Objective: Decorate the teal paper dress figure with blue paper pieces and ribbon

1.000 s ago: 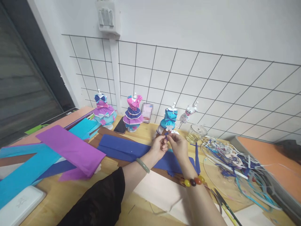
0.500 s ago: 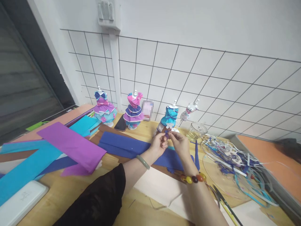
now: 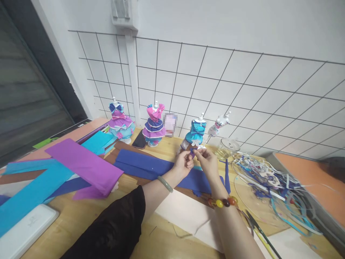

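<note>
Between the fingertips of my left hand (image 3: 184,162) and my right hand (image 3: 207,160) is a small piece of dark blue-purple paper (image 3: 192,152). Both hands are closed in a pinch on it, and its exact shape is partly hidden by the fingers. Just behind my fingertips stands a small dress form in a turquoise paper dress (image 3: 197,132) with a bow at the front and a white flower lower down. Beneath my wrists lies a long strip of dark blue crepe paper (image 3: 147,165) on brown paper.
Two more dressed forms (image 3: 120,124) (image 3: 154,126) stand at the back left, near a phone (image 3: 139,140). A bare-looking white form (image 3: 219,124), a glass jar (image 3: 228,148) and paper scraps (image 3: 269,176) are to the right. Scissors (image 3: 261,232) lie front right; purple paper (image 3: 83,165) lies left.
The camera view has shifted slightly. Both hands stay together at nearly the same place, still pinching the small paper piece, which shows a little more between the fingers.
</note>
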A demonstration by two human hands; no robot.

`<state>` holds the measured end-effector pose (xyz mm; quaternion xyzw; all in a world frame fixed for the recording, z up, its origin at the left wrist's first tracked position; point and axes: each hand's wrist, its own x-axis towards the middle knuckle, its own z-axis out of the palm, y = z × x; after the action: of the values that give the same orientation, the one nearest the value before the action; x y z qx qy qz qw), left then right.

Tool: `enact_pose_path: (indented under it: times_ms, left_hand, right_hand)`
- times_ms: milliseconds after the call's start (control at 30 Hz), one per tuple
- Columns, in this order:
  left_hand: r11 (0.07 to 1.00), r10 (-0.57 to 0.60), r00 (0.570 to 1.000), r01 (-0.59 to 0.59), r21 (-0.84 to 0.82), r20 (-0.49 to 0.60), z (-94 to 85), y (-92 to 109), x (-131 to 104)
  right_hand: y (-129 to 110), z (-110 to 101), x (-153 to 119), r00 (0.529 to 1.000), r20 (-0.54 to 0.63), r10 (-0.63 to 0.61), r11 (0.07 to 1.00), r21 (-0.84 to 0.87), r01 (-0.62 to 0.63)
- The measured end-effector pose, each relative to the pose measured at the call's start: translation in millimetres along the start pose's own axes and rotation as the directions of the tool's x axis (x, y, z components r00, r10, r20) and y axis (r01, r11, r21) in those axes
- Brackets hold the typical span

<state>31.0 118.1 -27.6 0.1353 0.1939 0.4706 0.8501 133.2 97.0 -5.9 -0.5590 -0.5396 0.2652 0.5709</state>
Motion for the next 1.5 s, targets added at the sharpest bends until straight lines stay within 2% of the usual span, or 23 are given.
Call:
enact_pose_path:
  times_ms: [167, 300, 433, 600, 700, 767, 833, 933, 1067, 1133, 1267, 1500]
  left_hand:
    - [1.0, -0.01, 1.0, 0.01, -0.007, 0.007, -1.1, 1.0, 0.1]
    - [1.0, -0.017, 1.0, 0.017, -0.027, 0.011, -0.6, 1.6, -1.0]
    - [0.998, -0.022, 0.999, 0.023, -0.057, 0.023, -1.2, 1.8, -1.4]
    - [0.997, -0.042, 0.998, 0.045, -0.07, 0.041, -4.9, 0.2, 1.1]
    - [0.996, -0.049, 0.998, 0.052, -0.072, 0.041, -5.3, 0.1, 0.9]
    - [0.996, -0.05, 0.998, 0.053, -0.072, 0.038, -4.3, 0.9, -0.4]
    - [0.996, -0.047, 0.998, 0.05, -0.074, 0.034, -2.8, 2.0, -2.2]
    - [0.996, -0.042, 0.999, 0.044, -0.078, 0.029, -1.0, 3.2, -4.2]
    - [0.996, -0.047, 0.999, 0.049, -0.078, 0.024, -1.0, 3.5, -4.9]
    - [0.996, -0.043, 0.999, 0.045, -0.079, 0.017, -1.4, 3.1, -4.6]
    - [0.996, -0.049, 0.999, 0.049, -0.079, 0.009, -1.6, 2.0, -3.1]
    - [0.995, -0.066, 0.997, 0.068, -0.071, 0.026, -2.4, 4.4, -1.4]
  right_hand:
    - [0.9, 4.1, 0.1, 1.0, 0.019, 0.02, 1.0, 0.023, -0.02]
    - [-4.6, -0.3, -1.6, 0.999, 0.01, 0.049, 0.997, 0.067, -0.049]
    - [-10.1, -12.5, -2.3, 0.996, -0.032, 0.085, 0.989, 0.126, -0.08]
    - [-25.4, -38.5, -0.5, 0.983, -0.122, 0.139, 0.97, 0.216, -0.111]
    - [-53.6, -52.9, 3.0, 0.98, -0.185, 0.069, 0.993, 0.111, -0.049]
    - [-79.6, -56.4, 8.5, 0.976, -0.215, -0.032, 0.999, 0.001, 0.033]
    - [-105.2, -53.1, 18.2, 0.971, -0.172, -0.168, 0.982, -0.111, 0.151]
    - [-130.9, -39.1, 40.6, 0.952, -0.023, -0.305, 0.908, -0.309, 0.284]
    - [-136.5, -21.3, 73.0, 0.928, 0.164, -0.334, 0.815, -0.444, 0.372]
    - [-134.2, -16.4, 83.1, 0.925, 0.211, -0.317, 0.785, -0.488, 0.381]
    - [-134.3, -11.3, 88.9, 0.939, 0.146, -0.311, 0.747, -0.572, 0.337]
    - [-141.0, -11.0, 83.2, 0.923, 0.13, -0.362, 0.667, -0.656, 0.354]
